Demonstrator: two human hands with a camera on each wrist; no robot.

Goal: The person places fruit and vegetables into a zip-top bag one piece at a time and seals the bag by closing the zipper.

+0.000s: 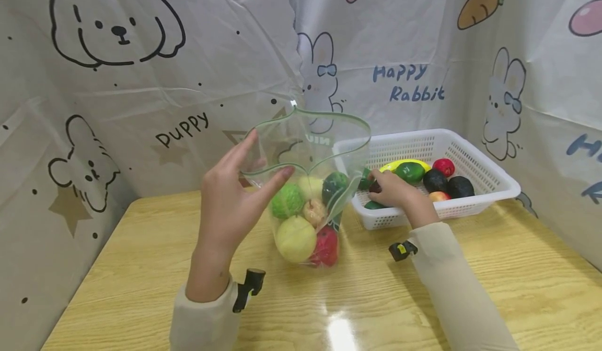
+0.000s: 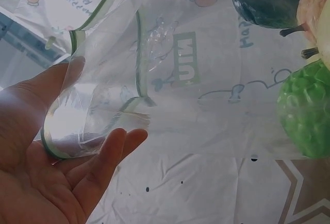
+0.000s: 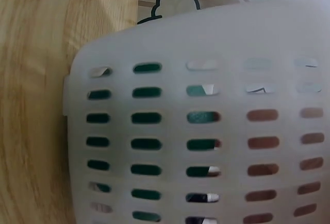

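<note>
My left hand [image 1: 230, 199] holds the mouth of a clear zip bag [image 1: 324, 137], thumb and fingers spread round its green-edged rim. The bag stands upright on the table. Inside it are a green custard apple [image 1: 287, 201], a yellow pear-like fruit [image 1: 296, 239], a red fruit [image 1: 325, 247], a dark green fruit [image 1: 335, 187] and others. My right hand [image 1: 394, 189] reaches into a white basket [image 1: 489, 197], its fingers curled over a dark round fruit [image 1: 374, 187], mostly hidden. In the right wrist view the slotted basket wall [image 3: 175, 44] covers most of that hand.
Farther right in the basket lie a yellow banana-shaped fruit [image 1: 395, 165], a green fruit [image 1: 410, 172], a small red fruit [image 1: 443, 167] and dark avocado-like fruits [image 1: 461, 187]. A printed cloth [image 1: 164, 90] hangs behind and beside the wooden table [image 1: 376, 293].
</note>
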